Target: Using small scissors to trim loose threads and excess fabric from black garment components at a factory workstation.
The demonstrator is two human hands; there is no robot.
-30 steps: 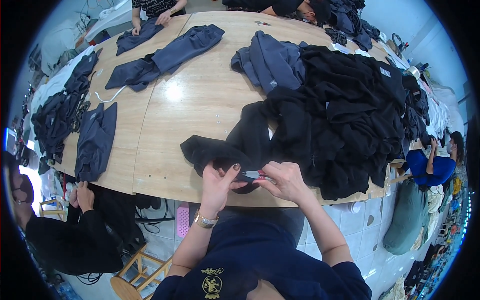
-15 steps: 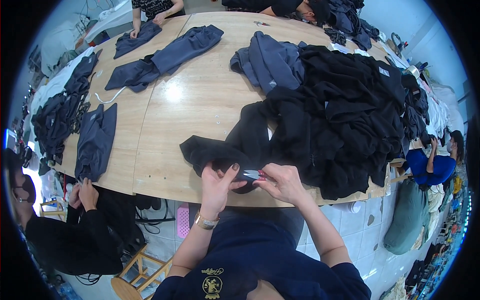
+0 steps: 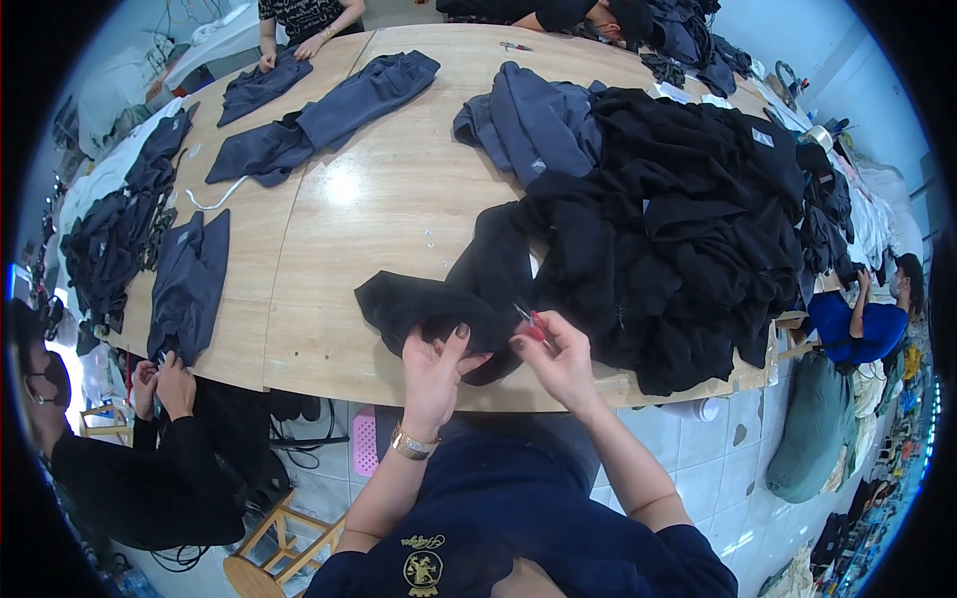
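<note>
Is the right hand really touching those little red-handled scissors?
Touching. The head view shows the right hand holding the red-handled scissors, their red handles against its thumb and fingers.

Bright light — white glare on the bare table — with fisheye bending toward the black rim.

Gold script lettering and a gold crest mark the navy shirt, nearer the wearer than the left grip. The white label on the black garment pile, beyond the right grip, is too small to read.
</note>
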